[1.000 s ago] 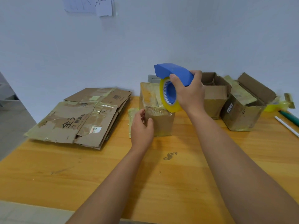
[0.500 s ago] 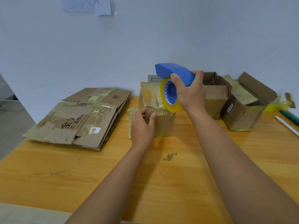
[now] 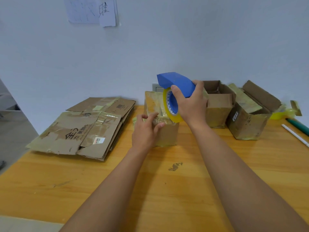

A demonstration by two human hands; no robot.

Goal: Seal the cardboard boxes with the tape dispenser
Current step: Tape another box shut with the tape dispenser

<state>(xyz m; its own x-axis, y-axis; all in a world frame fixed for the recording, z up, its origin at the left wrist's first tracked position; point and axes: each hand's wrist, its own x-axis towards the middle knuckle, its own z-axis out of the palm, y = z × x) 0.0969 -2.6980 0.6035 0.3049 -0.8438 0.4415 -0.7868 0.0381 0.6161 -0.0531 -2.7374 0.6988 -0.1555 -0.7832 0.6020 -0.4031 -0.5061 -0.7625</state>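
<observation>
Mid-frame: right hand wrapped around the blue dispenser, roll sitting on the box top. Left hand presses the front edge, fingers loosely spread.

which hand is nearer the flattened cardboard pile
Left. The left hand presses the box just right of the flattened cardboard pile; the right hand holds the dispenser farther right.

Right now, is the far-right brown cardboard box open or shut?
Open: the far-right brown cardboard box has its flaps standing up and apart.
</observation>
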